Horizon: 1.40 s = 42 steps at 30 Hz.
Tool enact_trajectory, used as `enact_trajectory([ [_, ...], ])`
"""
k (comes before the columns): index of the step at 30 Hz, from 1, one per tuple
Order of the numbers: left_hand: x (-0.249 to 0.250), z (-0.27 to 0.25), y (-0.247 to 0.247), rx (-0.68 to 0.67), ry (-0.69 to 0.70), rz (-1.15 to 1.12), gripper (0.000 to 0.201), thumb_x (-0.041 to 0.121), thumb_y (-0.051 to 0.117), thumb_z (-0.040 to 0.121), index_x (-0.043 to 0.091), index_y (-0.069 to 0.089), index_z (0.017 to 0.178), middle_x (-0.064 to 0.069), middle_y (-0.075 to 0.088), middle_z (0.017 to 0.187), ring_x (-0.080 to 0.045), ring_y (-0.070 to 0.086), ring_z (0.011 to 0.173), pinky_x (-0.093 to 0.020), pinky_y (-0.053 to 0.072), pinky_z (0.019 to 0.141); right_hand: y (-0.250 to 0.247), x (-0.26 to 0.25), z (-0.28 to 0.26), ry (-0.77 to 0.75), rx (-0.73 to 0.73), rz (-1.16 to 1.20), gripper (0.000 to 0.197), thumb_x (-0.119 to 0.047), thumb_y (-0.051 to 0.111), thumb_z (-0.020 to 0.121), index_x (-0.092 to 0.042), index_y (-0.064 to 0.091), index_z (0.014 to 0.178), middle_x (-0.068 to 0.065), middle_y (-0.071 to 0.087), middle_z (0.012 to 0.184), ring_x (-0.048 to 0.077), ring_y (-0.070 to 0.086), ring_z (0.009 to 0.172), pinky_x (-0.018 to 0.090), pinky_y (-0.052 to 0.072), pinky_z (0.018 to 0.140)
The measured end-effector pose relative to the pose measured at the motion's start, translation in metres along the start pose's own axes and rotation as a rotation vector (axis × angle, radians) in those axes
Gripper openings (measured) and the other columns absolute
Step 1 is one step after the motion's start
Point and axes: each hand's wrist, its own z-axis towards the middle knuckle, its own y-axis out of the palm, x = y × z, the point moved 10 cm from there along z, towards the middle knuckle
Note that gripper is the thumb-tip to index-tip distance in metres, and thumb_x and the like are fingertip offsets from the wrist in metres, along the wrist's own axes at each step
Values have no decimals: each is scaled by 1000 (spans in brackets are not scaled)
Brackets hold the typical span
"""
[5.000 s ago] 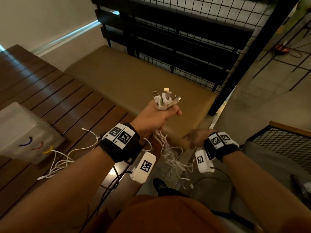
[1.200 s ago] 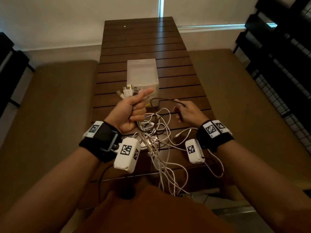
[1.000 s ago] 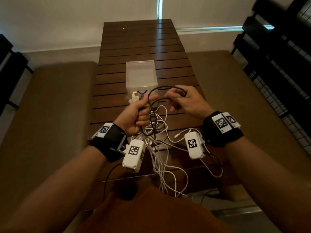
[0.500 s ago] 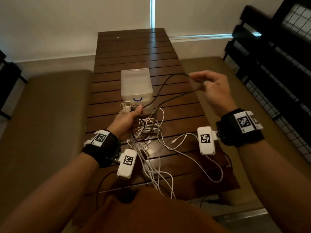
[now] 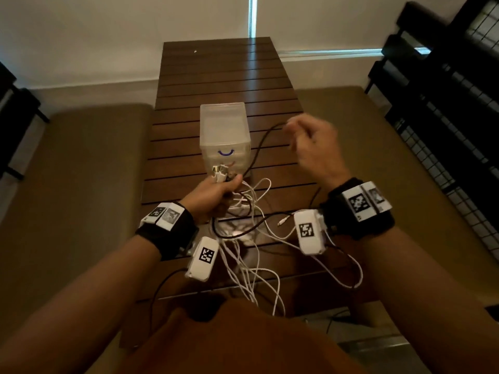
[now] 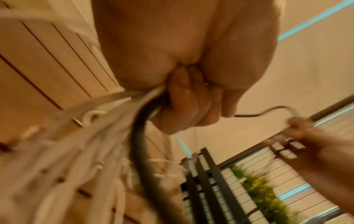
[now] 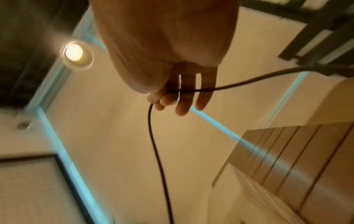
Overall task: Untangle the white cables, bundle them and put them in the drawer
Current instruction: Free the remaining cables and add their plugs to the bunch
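Note:
My left hand [image 5: 213, 194] grips a bunch of white cables [image 5: 243, 255] near their plug ends [image 5: 220, 172], just in front of the translucent drawer box [image 5: 224, 130]. The loose lengths trail over the table's front edge toward my lap. In the left wrist view the fist [image 6: 184, 103] closes round the white cables [image 6: 80, 136] and a black cable [image 6: 141, 145]. My right hand [image 5: 316, 149] is raised right of the box and pinches the black cable [image 5: 259, 149], which runs down to my left fist. The right wrist view shows thumb and fingers [image 7: 172, 97] pinching that black cable [image 7: 155, 148].
The dark slatted wooden table [image 5: 216, 71] runs away from me to the wall. Tan cushioned benches [image 5: 81, 171] flank it on both sides. A black metal rack [image 5: 445, 90] stands at the far right. The drawer box has a blue curved handle [image 5: 225, 153].
Five seconds ago I faced the bench to the right with the cables held up; since then I have faced the table. In the last second my right hand drew the black cable up and to the right.

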Motion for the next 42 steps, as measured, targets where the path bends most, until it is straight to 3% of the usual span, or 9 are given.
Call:
enact_trajectory([
  [6,-19,3,-27,107,-10,-8,28,31,50,100,19,45,75,7,25,49,-7,18,38,-17,16,38,-68,40,0,212,304,-48,20,-11,48,96,-19,65,102,-1,62,96,4,55,86,16,47,79],
  [10,3,1,-1,46,100,208,30,23,54,98,19,47,69,5,30,50,-8,22,39,-19,17,41,-3,2,-17,-59,-51,-318,50,-17,62,86,-19,51,135,5,49,133,14,43,124,31,34,110],
  [14,26,-4,26,-59,220,368,21,26,57,96,8,56,85,5,38,54,-7,29,41,-21,23,40,83,7,-55,-68,-660,-510,25,-35,53,96,-30,63,118,-2,64,113,16,57,109,44,35,107],
  [17,26,-5,22,-39,196,372,25,27,56,97,7,59,83,6,37,52,-8,28,42,-23,23,44,58,7,-39,-60,-442,-352,18,-27,53,96,-22,70,94,-4,70,87,15,62,80,34,49,74],
  [26,18,9,0,166,219,674,22,27,61,93,16,62,74,-2,60,70,-13,49,61,-24,37,56,-57,39,-32,141,130,-106,20,-17,53,95,-19,67,80,-12,59,70,2,53,67,21,41,65],
  [29,23,8,6,167,248,612,24,26,60,94,12,59,76,-4,54,67,-15,46,60,-25,36,55,-70,68,-54,314,116,-220,24,-16,48,96,-23,60,77,-8,58,74,8,55,73,30,45,71],
  [34,51,-2,62,-50,382,713,30,26,60,94,18,53,66,7,48,58,-4,39,50,-22,34,51,-41,61,-82,309,-254,-472,55,-24,58,93,-26,38,144,-1,35,148,12,32,136,30,27,112],
  [38,63,-10,103,-175,398,699,28,27,62,93,15,54,68,4,43,55,-6,34,46,-20,30,45,-47,19,-80,192,-258,-346,23,-23,55,97,-19,69,115,-7,66,103,-7,54,83,8,36,72],
  [42,62,-14,120,-268,297,489,9,20,60,94,20,69,92,1,36,53,-12,27,45,-23,23,44,-117,17,-92,246,-43,-421,20,-19,54,97,-14,73,99,-8,66,91,-7,55,77,6,36,73],
])
